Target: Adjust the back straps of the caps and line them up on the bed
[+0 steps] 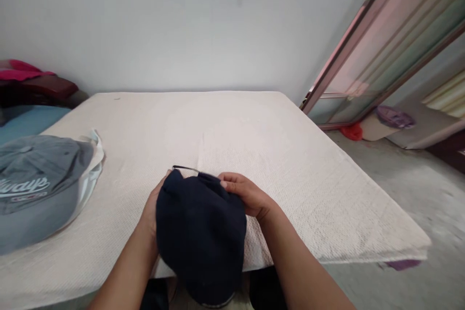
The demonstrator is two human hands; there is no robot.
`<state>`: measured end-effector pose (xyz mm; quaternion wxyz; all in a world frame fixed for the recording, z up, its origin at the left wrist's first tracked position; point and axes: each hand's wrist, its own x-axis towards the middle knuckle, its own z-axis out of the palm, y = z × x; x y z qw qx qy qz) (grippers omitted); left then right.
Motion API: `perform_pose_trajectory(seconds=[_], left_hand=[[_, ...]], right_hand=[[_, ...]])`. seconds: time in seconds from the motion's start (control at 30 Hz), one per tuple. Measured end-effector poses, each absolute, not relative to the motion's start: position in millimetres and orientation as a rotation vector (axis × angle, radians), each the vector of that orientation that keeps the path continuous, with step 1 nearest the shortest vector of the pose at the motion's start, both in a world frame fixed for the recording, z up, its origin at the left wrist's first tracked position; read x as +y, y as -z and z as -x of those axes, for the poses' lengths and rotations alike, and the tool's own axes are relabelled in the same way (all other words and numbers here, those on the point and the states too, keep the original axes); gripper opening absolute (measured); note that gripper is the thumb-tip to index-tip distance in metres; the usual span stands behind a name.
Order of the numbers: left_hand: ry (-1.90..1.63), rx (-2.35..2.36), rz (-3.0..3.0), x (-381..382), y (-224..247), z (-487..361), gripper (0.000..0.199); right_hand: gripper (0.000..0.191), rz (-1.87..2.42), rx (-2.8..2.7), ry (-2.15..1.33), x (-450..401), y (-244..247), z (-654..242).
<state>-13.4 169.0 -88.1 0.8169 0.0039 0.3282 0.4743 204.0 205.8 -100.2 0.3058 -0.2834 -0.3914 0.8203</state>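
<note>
A dark navy cap [203, 223] is held between both hands at the table's front edge, its rounded crown toward me and its lower end hanging past the edge. My left hand [151, 208] is closed on the cap's left side, the fingers mostly hidden behind the cloth. On the far right rim, my right hand [244, 191] pinches the fabric between thumb and fingers. A thin dark strap [184, 168] sticks out from the cap's far side, between the two hands.
Grey caps [39, 174] with white lettering on the top one lie stacked with lighter ones at the left. A cream cloth covers the table [308, 179]. Behind it stands a white wall [181, 34]. A blue seat [32, 118] and a purple-lined bin [394, 117] flank it.
</note>
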Motion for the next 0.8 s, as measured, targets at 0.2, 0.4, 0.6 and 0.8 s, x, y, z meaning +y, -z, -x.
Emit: perform_pose_trajectory(seconds=[0.2, 0.4, 0.6, 0.8], left_hand=[[-0.989, 0.859, 0.007, 154.4, 90.3, -6.7, 0.048], [-1.013, 0.916, 0.018, 152.6, 91.9, -13.0, 0.032], [-1.524, 0.709, -0.004, 180.7, 112.2, 29.6, 0.044], [-1.498, 0.271, -0.166, 189.5, 131.6, 60.6, 0.047]], right_hand=[[0.028, 0.899, -0.63, -1.785, 214.3, 96.9, -207.1], [0.027, 0.95, -0.639, -1.73, 218.0, 101.8, -208.9], [0.04, 0.808, -0.814, -2.077, 208.5, 114.8, -209.4], [0.032, 0.727, -1.016, -2.297, 198.0, 112.9, -221.2]])
